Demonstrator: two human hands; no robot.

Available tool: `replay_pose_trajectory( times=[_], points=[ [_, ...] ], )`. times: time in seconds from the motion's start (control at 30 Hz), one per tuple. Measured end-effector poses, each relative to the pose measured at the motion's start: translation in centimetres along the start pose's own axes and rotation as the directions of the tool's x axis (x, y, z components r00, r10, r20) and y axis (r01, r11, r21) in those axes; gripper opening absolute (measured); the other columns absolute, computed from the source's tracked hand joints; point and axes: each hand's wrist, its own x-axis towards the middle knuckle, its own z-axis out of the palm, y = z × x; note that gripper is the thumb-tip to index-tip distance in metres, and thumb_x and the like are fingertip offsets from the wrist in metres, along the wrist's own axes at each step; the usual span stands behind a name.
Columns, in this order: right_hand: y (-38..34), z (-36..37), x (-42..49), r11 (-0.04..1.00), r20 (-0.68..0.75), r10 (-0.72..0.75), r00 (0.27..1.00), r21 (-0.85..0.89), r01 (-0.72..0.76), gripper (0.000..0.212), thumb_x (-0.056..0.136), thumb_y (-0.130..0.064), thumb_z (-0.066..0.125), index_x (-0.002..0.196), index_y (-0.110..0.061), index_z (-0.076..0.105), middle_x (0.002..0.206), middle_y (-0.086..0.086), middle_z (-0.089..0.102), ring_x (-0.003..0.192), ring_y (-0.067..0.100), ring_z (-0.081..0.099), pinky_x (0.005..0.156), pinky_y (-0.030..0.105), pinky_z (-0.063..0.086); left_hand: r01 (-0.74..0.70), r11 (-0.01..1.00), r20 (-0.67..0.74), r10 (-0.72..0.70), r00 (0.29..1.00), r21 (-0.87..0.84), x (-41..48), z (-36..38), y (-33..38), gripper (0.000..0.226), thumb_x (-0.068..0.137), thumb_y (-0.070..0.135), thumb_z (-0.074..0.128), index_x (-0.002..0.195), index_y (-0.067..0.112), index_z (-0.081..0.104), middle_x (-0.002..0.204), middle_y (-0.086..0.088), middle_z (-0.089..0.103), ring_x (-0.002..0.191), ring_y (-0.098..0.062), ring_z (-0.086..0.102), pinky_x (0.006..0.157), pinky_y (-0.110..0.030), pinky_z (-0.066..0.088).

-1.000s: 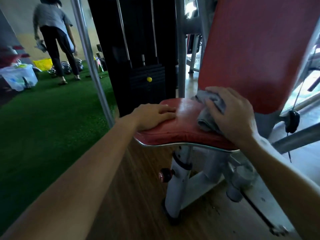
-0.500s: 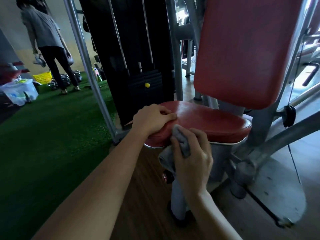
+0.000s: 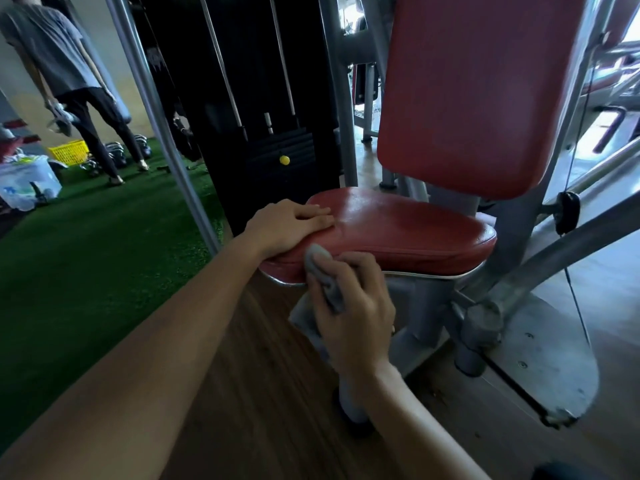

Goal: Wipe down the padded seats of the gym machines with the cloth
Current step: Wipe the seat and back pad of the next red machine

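A red padded seat on a grey metal post stands in the middle, with a red padded backrest upright behind it. My left hand rests flat on the seat's near left corner, fingers straight. My right hand grips a bunched grey cloth and holds it against the seat's front edge, just below my left hand. Part of the cloth hangs down under my right hand.
A black weight stack with a yellow pin stands behind the seat, framed by grey bars. Green turf lies to the left, wood floor below. A person stands at far left near a yellow basket and a clear bin.
My right hand has carried the cloth from the seat's back, near the backrest, forward and down to its front edge. My left hand has stayed on the seat's left corner.
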Motion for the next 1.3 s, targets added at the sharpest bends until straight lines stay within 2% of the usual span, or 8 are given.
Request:
replay_pose_trajectory(
  times=[0.17, 0.3, 0.47, 0.63, 0.9, 1.1, 1.23, 1.3],
  points=[
    [1.1, -0.1, 0.6, 0.958, -0.223, 0.282, 0.933, 0.013, -0.286, 0.017, 0.088, -0.029, 0.075, 0.096, -0.014, 0.072, 0.100, 0.001, 0.062, 0.088, 0.018, 0.064, 0.065, 0.039, 0.056, 0.023, 1.000, -0.039, -0.023, 0.999, -0.001, 0.2, 0.2, 0.7, 0.048, 0.086, 0.076, 0.051, 0.127, 0.052, 0.062, 0.141, 0.019, 0.058, 0.128, -0.018, 0.055, 0.105, -0.038, 0.045],
    [-0.9, 0.7, -0.5, 0.995, -0.040, 0.100, 0.994, 0.020, -0.100, 0.018, 0.088, -0.027, 0.074, 0.100, -0.014, 0.072, 0.103, 0.002, 0.062, 0.090, 0.019, 0.064, 0.067, 0.033, 0.054, 0.041, 0.999, -0.061, -0.041, 0.997, -0.009, 0.1, 0.4, 1.1, 0.047, 0.085, 0.075, 0.053, 0.124, 0.051, 0.065, 0.139, 0.022, 0.060, 0.128, -0.014, 0.055, 0.104, -0.036, 0.046],
    [1.3, -0.3, 0.3, 0.948, -0.220, 0.318, 0.922, 0.051, -0.315, 0.017, 0.087, -0.027, 0.075, 0.094, -0.013, 0.070, 0.100, 0.001, 0.062, 0.088, 0.018, 0.063, 0.068, 0.041, 0.054, 0.055, 0.999, -0.063, -0.054, 0.997, 0.000, 0.2, 0.6, 1.1, 0.049, 0.085, 0.077, 0.051, 0.124, 0.051, 0.065, 0.139, 0.020, 0.060, 0.126, -0.018, 0.057, 0.102, -0.040, 0.048],
    [-0.2, 0.1, -1.6, 0.988, 0.002, 0.144, 0.990, 0.061, -0.144, 0.015, 0.087, -0.027, 0.074, 0.093, -0.014, 0.071, 0.101, 0.000, 0.062, 0.088, 0.018, 0.064, 0.068, 0.036, 0.053, 0.077, 0.997, -0.080, -0.077, 0.994, -0.004, 0.0, 0.6, 1.4, 0.047, 0.086, 0.075, 0.052, 0.124, 0.050, 0.065, 0.137, 0.017, 0.062, 0.124, -0.019, 0.058, 0.100, -0.037, 0.048],
    [5.0, -4.5, 2.5, 0.936, -0.376, 0.306, 0.874, -0.047, -0.348, 0.014, 0.085, -0.024, 0.078, 0.091, -0.014, 0.071, 0.095, -0.003, 0.060, 0.081, 0.013, 0.062, 0.062, 0.031, 0.056, 0.079, 0.997, -0.081, -0.081, 0.993, -0.019, 0.1, 0.9, 1.2, 0.048, 0.086, 0.076, 0.050, 0.123, 0.050, 0.066, 0.131, 0.011, 0.067, 0.118, -0.022, 0.062, 0.102, -0.043, 0.049],
    [5.2, -4.0, 0.8, 0.973, -0.192, 0.119, 0.974, -0.173, -0.153, 0.013, 0.088, -0.025, 0.076, 0.089, -0.012, 0.072, 0.091, 0.002, 0.059, 0.077, 0.018, 0.062, 0.056, 0.033, 0.053, 0.085, 0.995, -0.077, -0.089, 0.993, -0.051, 0.3, 1.0, 1.0, 0.049, 0.081, 0.079, 0.051, 0.119, 0.052, 0.067, 0.130, 0.009, 0.068, 0.115, -0.023, 0.063, 0.101, -0.045, 0.049],
    [8.3, -7.7, 2.4, 0.927, -0.470, 0.258, 0.844, -0.126, -0.354, 0.019, 0.089, -0.024, 0.077, 0.088, -0.006, 0.070, 0.090, 0.003, 0.057, 0.077, 0.011, 0.056, 0.064, 0.023, 0.049, 0.087, 0.995, -0.088, -0.091, 0.992, -0.055, 0.4, 0.9, 1.1, 0.049, 0.083, 0.077, 0.053, 0.120, 0.049, 0.068, 0.132, 0.012, 0.067, 0.119, -0.022, 0.061, 0.103, -0.044, 0.048],
    [8.1, -7.6, 2.2, 0.918, -0.445, 0.284, 0.849, -0.131, -0.375, 0.019, 0.088, -0.023, 0.077, 0.088, -0.006, 0.069, 0.090, 0.001, 0.055, 0.076, 0.009, 0.054, 0.065, 0.015, 0.040, 0.081, 0.995, -0.089, -0.086, 0.992, -0.061, 0.3, 0.9, 1.2, 0.047, 0.084, 0.074, 0.054, 0.120, 0.047, 0.068, 0.133, 0.012, 0.066, 0.122, -0.022, 0.060, 0.104, -0.042, 0.046]
  ],
)
